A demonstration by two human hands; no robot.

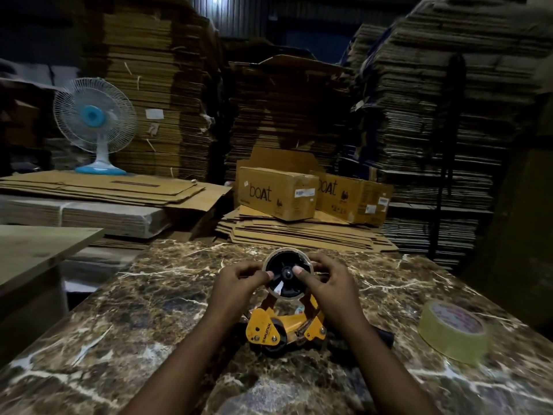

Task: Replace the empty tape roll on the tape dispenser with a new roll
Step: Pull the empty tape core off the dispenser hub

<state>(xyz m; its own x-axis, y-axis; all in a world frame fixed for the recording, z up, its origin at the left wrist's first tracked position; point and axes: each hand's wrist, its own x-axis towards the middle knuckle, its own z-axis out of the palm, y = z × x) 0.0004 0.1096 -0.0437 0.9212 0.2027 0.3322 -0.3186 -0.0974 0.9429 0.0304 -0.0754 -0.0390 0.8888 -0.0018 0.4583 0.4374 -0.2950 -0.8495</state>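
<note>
A yellow tape dispenser point(269, 327) lies on the marble table point(167, 295), its black spool hub facing up at me. Around the hub sits the empty cardboard tape core point(284, 251). My left hand point(236, 283) pinches the core's left rim, thumb at the edge. On the right rim is my right hand point(326, 280), its thumb pressed on the hub near the centre. A new roll of clear tape point(453, 330) lies flat on the table to the right, apart from both hands.
Two brown "boat" cartons point(276, 193) sit on flattened cardboard beyond the table's far edge. A white and blue fan point(94, 124) stands at the back left. Tall cardboard stacks point(434, 115) fill the background. A wooden board point(36, 250) lies left of the table.
</note>
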